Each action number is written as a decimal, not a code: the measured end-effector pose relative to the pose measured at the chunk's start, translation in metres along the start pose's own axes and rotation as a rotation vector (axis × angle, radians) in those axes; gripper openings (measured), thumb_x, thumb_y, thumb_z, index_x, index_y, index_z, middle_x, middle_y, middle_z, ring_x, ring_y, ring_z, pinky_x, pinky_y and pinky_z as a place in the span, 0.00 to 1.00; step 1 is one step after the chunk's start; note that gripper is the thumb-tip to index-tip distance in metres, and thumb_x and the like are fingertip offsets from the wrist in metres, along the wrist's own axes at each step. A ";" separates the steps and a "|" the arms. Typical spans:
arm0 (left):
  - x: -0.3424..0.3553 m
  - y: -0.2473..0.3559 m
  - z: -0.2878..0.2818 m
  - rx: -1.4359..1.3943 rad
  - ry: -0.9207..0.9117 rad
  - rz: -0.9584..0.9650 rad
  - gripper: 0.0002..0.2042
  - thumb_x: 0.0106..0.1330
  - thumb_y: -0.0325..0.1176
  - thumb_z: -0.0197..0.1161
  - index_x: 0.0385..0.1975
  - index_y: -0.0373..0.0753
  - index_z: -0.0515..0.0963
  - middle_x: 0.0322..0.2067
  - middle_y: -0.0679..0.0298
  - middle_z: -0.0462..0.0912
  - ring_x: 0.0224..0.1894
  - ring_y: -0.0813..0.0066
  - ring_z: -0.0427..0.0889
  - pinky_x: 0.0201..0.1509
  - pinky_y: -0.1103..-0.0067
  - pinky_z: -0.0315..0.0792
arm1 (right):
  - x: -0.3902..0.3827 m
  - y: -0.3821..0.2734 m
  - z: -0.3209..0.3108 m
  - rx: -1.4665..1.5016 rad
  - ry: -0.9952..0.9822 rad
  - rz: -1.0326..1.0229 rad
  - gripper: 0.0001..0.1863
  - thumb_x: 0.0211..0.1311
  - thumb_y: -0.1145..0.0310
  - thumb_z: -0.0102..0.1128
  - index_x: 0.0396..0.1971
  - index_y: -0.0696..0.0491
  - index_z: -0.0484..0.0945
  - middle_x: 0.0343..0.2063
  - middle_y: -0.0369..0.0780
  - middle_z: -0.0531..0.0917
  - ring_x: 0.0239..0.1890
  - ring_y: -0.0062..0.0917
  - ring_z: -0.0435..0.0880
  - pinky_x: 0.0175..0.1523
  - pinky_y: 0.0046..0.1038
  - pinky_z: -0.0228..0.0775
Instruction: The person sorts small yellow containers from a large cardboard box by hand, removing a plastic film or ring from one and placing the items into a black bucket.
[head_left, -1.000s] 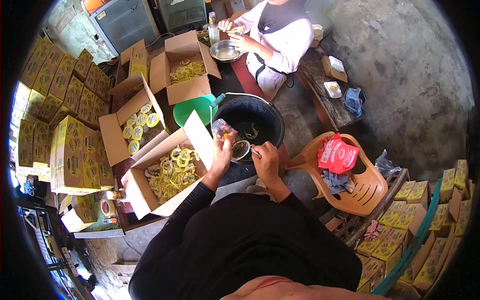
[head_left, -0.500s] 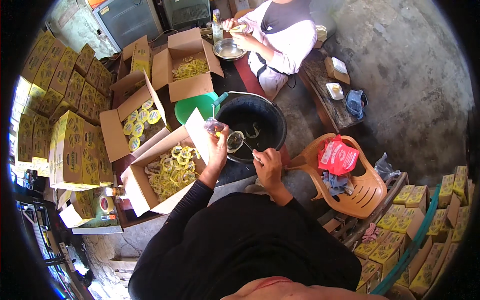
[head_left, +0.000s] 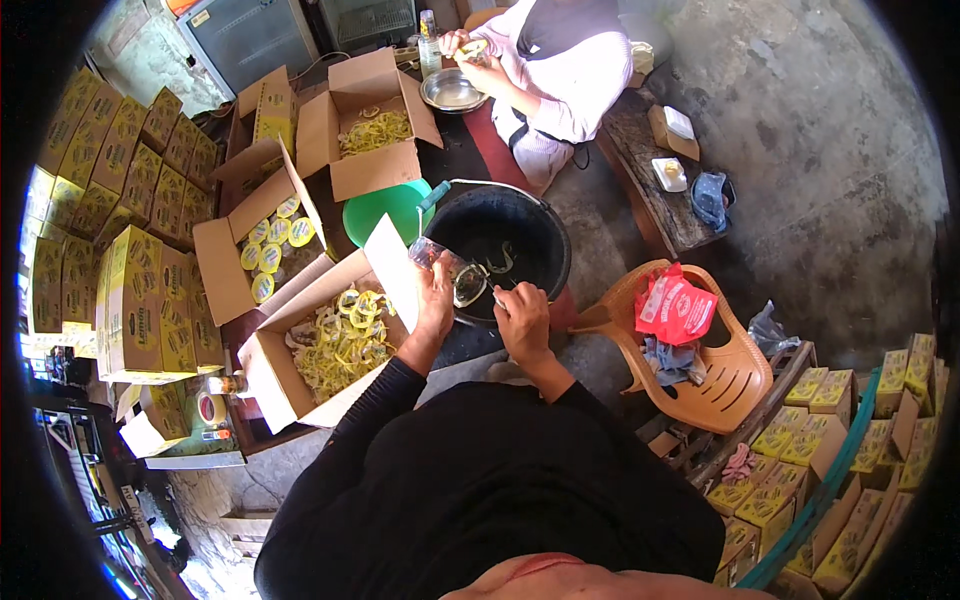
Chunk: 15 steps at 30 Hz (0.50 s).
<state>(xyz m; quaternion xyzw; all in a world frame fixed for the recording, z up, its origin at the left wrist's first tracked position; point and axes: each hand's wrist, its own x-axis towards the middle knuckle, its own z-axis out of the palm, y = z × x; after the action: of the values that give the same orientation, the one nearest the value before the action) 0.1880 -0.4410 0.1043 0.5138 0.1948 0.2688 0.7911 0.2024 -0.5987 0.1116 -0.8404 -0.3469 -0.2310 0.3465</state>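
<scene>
A clear plastic cup [head_left: 468, 287] lies tilted in my left hand [head_left: 433, 303], its round mouth facing right. My fingers are wrapped round its side. My right hand [head_left: 525, 318] is closed on a small thin-bladed tool [head_left: 497, 298], whose tip is close to the cup's rim; most of its handle is hidden by my fingers. Both hands are above the near edge of a black bucket [head_left: 545, 245]. A pale curled strip [head_left: 504, 260] shows inside the bucket. Left of my left hand, an open carton [head_left: 268, 372] holds many cut yellow-and-clear plastic rings [head_left: 350, 340].
Beyond the bucket a person [head_left: 570, 90] handles a small item above a metal bowl [head_left: 452, 90]. A green basin [head_left: 385, 212], a carton of sealed cups [head_left: 225, 275] and stacked yellow boxes [head_left: 150, 300] stand left. An orange plastic chair [head_left: 735, 390] is right.
The cup has tipped so more of its clear side shows, and my right hand has shifted slightly left and up with the tool. The view has moved a little.
</scene>
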 end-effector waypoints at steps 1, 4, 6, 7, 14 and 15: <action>0.000 0.002 0.001 0.007 0.016 -0.020 0.08 0.75 0.35 0.52 0.46 0.40 0.69 0.39 0.68 0.72 0.42 0.79 0.70 0.48 0.78 0.67 | 0.002 0.001 0.001 0.006 -0.005 0.003 0.13 0.48 0.77 0.67 0.37 0.53 0.80 0.28 0.37 0.71 0.33 0.32 0.75 0.39 0.35 0.64; 0.000 0.001 0.006 -0.011 0.088 -0.076 0.08 0.76 0.34 0.51 0.48 0.40 0.69 0.40 0.68 0.73 0.43 0.79 0.72 0.50 0.77 0.68 | 0.008 0.004 0.002 0.024 -0.024 0.002 0.14 0.48 0.77 0.67 0.37 0.53 0.80 0.28 0.37 0.71 0.34 0.32 0.75 0.40 0.35 0.64; 0.004 -0.007 0.009 -0.076 0.169 -0.109 0.08 0.76 0.33 0.50 0.49 0.39 0.68 0.40 0.68 0.73 0.44 0.79 0.73 0.51 0.77 0.68 | 0.014 0.008 0.001 0.036 -0.040 -0.009 0.14 0.48 0.77 0.67 0.38 0.53 0.80 0.28 0.37 0.71 0.34 0.32 0.75 0.40 0.35 0.64; 0.007 -0.010 0.009 -0.062 0.147 -0.085 0.08 0.76 0.32 0.50 0.49 0.39 0.68 0.41 0.68 0.73 0.44 0.78 0.73 0.51 0.77 0.69 | 0.016 0.010 0.001 0.046 -0.048 -0.013 0.14 0.48 0.77 0.67 0.38 0.53 0.80 0.28 0.37 0.71 0.34 0.32 0.75 0.40 0.35 0.64; 0.033 -0.010 0.007 -0.010 0.135 0.079 0.07 0.74 0.30 0.52 0.47 0.39 0.68 0.38 0.66 0.75 0.41 0.77 0.75 0.47 0.78 0.70 | 0.028 0.030 -0.005 0.132 -0.092 -0.072 0.13 0.49 0.76 0.67 0.38 0.53 0.80 0.27 0.37 0.71 0.34 0.32 0.75 0.40 0.35 0.63; 0.035 -0.007 0.010 0.033 0.169 0.089 0.07 0.73 0.29 0.53 0.47 0.39 0.69 0.37 0.66 0.75 0.40 0.77 0.76 0.46 0.78 0.70 | 0.030 0.033 -0.007 0.145 -0.098 -0.081 0.13 0.49 0.76 0.67 0.38 0.53 0.80 0.27 0.37 0.71 0.34 0.32 0.75 0.40 0.35 0.63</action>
<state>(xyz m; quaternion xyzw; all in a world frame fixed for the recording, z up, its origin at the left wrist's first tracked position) 0.2227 -0.4288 0.1006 0.5104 0.2423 0.3427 0.7506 0.2452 -0.6087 0.1213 -0.8085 -0.4131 -0.1778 0.3795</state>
